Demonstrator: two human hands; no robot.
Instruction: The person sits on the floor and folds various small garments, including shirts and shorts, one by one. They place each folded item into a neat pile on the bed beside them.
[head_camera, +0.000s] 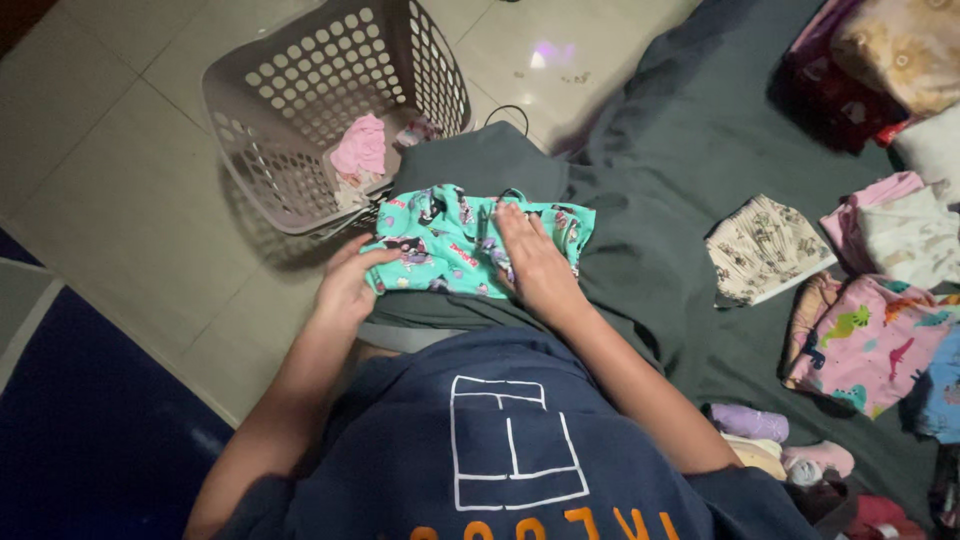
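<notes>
step: flattening a fold in teal printed garment (455, 240) on grey bedsheet (690, 150) | left hand (347, 285) pinches its edge | right hand (535, 262) open, pressing flat | next: likely another even fold

L hand (345, 285) gripping teal printed garment (450, 240) edge, R hand (535, 262) flat on it, laundry basket (300, 110) behind
</notes>
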